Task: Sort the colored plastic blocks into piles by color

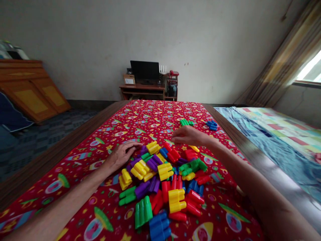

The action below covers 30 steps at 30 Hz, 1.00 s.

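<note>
A loose heap of plastic building blocks in red, yellow, green, blue and purple lies on the table. My left hand rests at the heap's far left edge, fingers stretched out, with the tips by a purple block and a yellow block. Just beyond the heap, my right hand reaches inward with its fingers extended to the left; nothing shows in it. Red blocks lie nearest below it. Behind that hand are green blocks, and blue blocks sit farther right, both apart from the heap.
A red patterned cloth covers the table, leaving brown edges at both sides. A bed stands along the right. At the wall are a desk with a monitor, and a wooden cabinet is at left.
</note>
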{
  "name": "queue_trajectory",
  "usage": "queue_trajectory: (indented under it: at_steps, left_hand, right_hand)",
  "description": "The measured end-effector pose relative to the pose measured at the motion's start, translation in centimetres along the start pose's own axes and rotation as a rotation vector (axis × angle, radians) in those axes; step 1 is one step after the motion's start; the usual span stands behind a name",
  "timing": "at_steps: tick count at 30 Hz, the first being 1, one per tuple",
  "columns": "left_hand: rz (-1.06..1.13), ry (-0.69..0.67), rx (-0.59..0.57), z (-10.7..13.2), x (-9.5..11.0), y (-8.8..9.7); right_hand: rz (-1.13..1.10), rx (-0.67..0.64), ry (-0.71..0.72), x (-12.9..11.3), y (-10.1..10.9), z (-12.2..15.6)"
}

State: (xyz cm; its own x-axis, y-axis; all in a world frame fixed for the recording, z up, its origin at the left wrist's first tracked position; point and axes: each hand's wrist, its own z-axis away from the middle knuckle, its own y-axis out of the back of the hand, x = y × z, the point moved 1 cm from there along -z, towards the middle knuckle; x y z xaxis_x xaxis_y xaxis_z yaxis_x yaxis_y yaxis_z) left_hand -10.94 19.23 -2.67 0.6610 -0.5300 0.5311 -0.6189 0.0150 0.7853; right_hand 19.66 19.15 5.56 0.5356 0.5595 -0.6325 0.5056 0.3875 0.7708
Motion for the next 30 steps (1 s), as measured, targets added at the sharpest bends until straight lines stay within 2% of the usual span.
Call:
queue_trajectory:
  at_steps: [3, 5, 9, 12, 17, 21, 23, 27, 30]
  left_hand:
    - [-0.015, 0.008, 0.007, 0.0, 0.2, 0.0]
    - [-0.013, 0.008, 0.006, 0.1, 0.2, 0.0]
    - [0.01, 0.003, 0.007, 0.1, 0.2, -0.1]
    - [0.011, 0.007, 0.011, 0.1, 0.3, -0.1]
    - [0.013, 0.013, 0.001, 0.1, 0.4, 0.0]
    - [0.013, 0.016, 0.003, 0.0, 0.4, -0.1]
    - [0.001, 0.01, 0.009, 0.0, 0.3, -0.1]
    - [-0.021, -0.01, 0.041, -0.1, 0.2, -0.2]
    - [-0.018, -0.012, 0.04, -0.1, 0.1, -0.2]
  right_hand:
    - [-0.043, -0.29, 0.172, -3.9, -2.3, 0.5]
    - [0.078, -0.357, 0.205, -5.4, -3.3, 1.2]
    - [0.358, -0.281, 0.171, -6.3, -4.0, 1.9]
    - [0.334, -0.309, 0.128, -6.0, -3.9, 1.5]
    - [0.177, -0.24, 0.109, -5.1, -3.5, 0.6]
    - [0.268, -0.386, 0.091, -4.6, -3.6, 1.1]
    - [0.354, -0.414, 0.104, -4.6, -4.1, 1.3]
    - [0.467, -0.343, 0.119, -4.5, -5.0, 1.2]
    - [0.472, -0.264, 0.087, -4.0, -3.9, 0.9]
